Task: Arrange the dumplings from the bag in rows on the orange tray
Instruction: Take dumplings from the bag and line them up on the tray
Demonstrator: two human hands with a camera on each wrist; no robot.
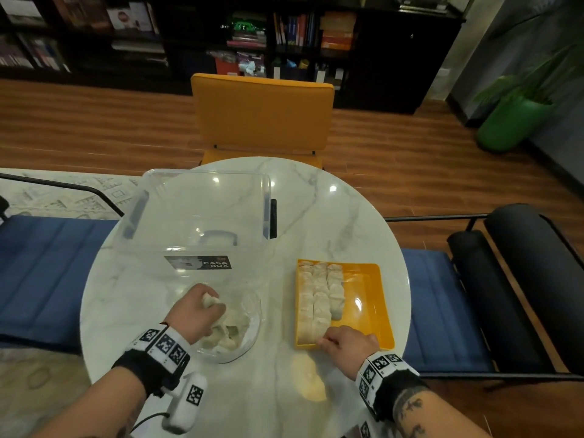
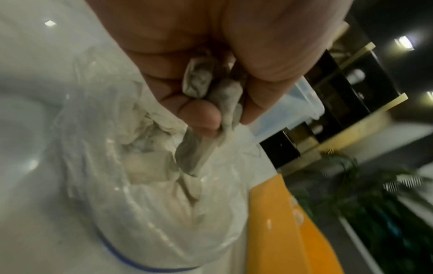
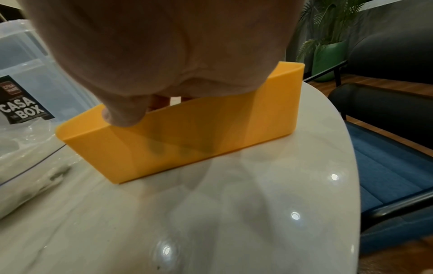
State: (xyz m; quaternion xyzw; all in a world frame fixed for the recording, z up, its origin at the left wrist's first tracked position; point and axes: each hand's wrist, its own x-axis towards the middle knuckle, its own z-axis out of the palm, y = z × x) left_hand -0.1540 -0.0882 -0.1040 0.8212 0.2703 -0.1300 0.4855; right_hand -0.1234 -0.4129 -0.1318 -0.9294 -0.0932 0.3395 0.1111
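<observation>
Both hands are low over the marble table [image 1: 316, 216], well apart. My left hand [image 1: 197, 308] hovers above the clear bag [image 1: 240, 336], wrist bent down, with fingers and thumb curled round a dumpling [image 2: 199, 79]; the left wrist view shows that pale, pleated piece pinched against my thumb, its long axis running down toward the bag's open mouth. My right hand [image 1: 349, 338] reaches over the near wall of the orange tray [image 1: 373, 295], knuckles up, fingertips down inside at the near end of the rows [image 1: 320, 295]; whether they grip a dumpling there I cannot tell.

The tray sits right of the bag, its long side running away from me. Dumplings fill its left half in three lines along that length, while the right strip shows bare orange floor. A clear storage box [image 1: 202, 213] stands behind the bag. The tray's right wall lies near the table's rim.
</observation>
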